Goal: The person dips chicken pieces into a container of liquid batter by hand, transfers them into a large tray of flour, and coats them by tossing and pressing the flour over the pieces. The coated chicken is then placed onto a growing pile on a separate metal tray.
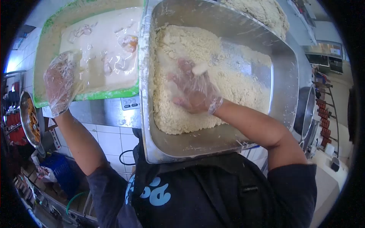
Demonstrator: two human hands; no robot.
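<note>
My left hand (61, 81), in a clear plastic glove smeared with batter, is at the left side of a green-rimmed tub (114, 93). Its fingers are curled out of sight, so what they hold, if anything, does not show. Pale, runny batter (97, 49) fills the tub, with several coated lumps (128, 42) breaking its surface. My right hand (194, 89), also gloved, rests in the crumbly flour (186, 41) of a deep metal pan (224, 140). Its fingers look spread, slightly blurred by motion. Beside its index finger shows a small whitish piece (200, 68).
A mound of flour (262, 15) stands behind the pan. At far left is a round pan with orange-brown food (32, 119), above a blue crate (62, 173). A metal bowl (305, 112) sits right of the pan. A button panel (130, 103) shows below the tub.
</note>
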